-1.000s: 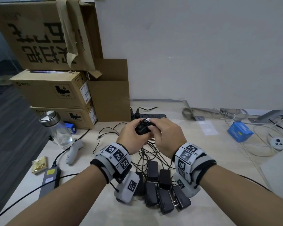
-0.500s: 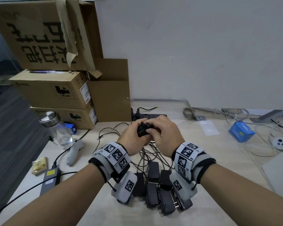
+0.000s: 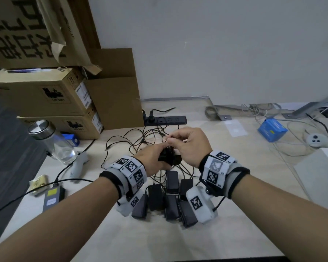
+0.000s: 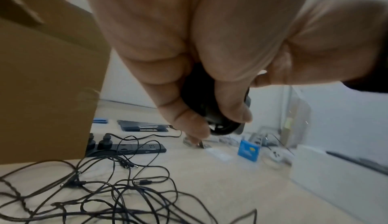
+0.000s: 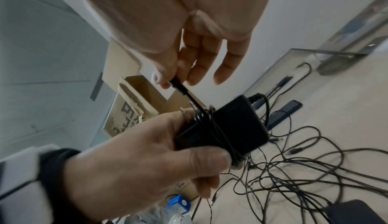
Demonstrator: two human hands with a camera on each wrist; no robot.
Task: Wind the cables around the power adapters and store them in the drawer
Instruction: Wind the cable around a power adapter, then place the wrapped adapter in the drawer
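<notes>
My left hand (image 3: 155, 159) grips a black power adapter (image 3: 169, 157) above the desk, its thin cable wound round the body several times (image 5: 222, 128). My right hand (image 3: 178, 141) is just above it and pinches the cable's plug end (image 5: 176, 84) between thumb and fingertips, the last stretch of cable taut down to the adapter. In the left wrist view my fingers (image 4: 189, 94) curl round the adapter (image 4: 212, 113). Several other black adapters (image 3: 171, 195) lie below my wrists, their loose cables (image 3: 140, 140) tangled behind. No drawer is in view.
Stacked cardboard boxes (image 3: 45, 95) stand at the back left and a black power strip (image 3: 165, 120) lies by the wall. A glass bottle (image 3: 51, 140), a grey remote (image 3: 80, 163) and a flat device (image 3: 52, 197) sit left. A blue box (image 3: 272, 129) and white controller (image 3: 314, 140) sit right.
My right hand has lifted off the adapter and drawn the cable's plug end upward. Both hands have come slightly nearer to me, the left still holding the adapter.
</notes>
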